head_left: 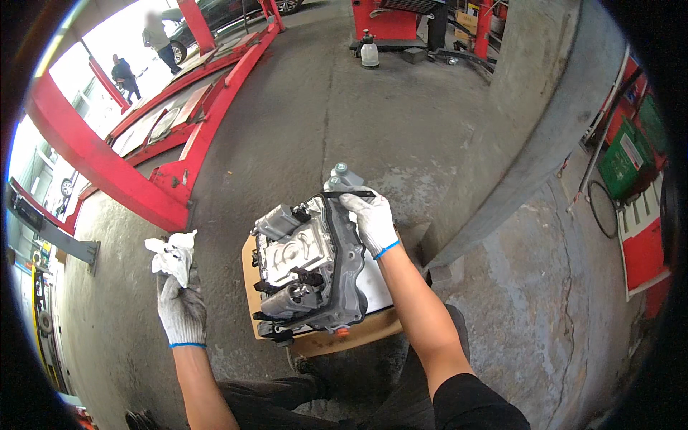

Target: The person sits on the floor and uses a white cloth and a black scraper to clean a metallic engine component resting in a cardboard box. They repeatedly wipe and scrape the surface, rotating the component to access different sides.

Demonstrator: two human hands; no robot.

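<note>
A grey metal transmission control unit (pixel 301 251), with silver cylinders and black plastic connectors, stands tilted on a brown-edged board or stool top (pixel 351 345) in front of me. My right hand (pixel 374 221), in a white knit glove with a blue cuff, is closed on its far right edge, beside two grey round-capped parts and a thin black strip. My left hand (pixel 182 309), in a matching glove, is raised to the left of the unit, apart from it. Its fingers pinch a crumpled white wipe (pixel 174 258). An orange plug (pixel 342 332) shows at the unit's near side.
A concrete pillar (pixel 516 143) rises close on the right. Red vehicle lift beams (pixel 222 100) run along the left. A white spray bottle (pixel 369 54) stands on the floor ahead. Two people are at the far left, near a dark car. Green and red containers line the right.
</note>
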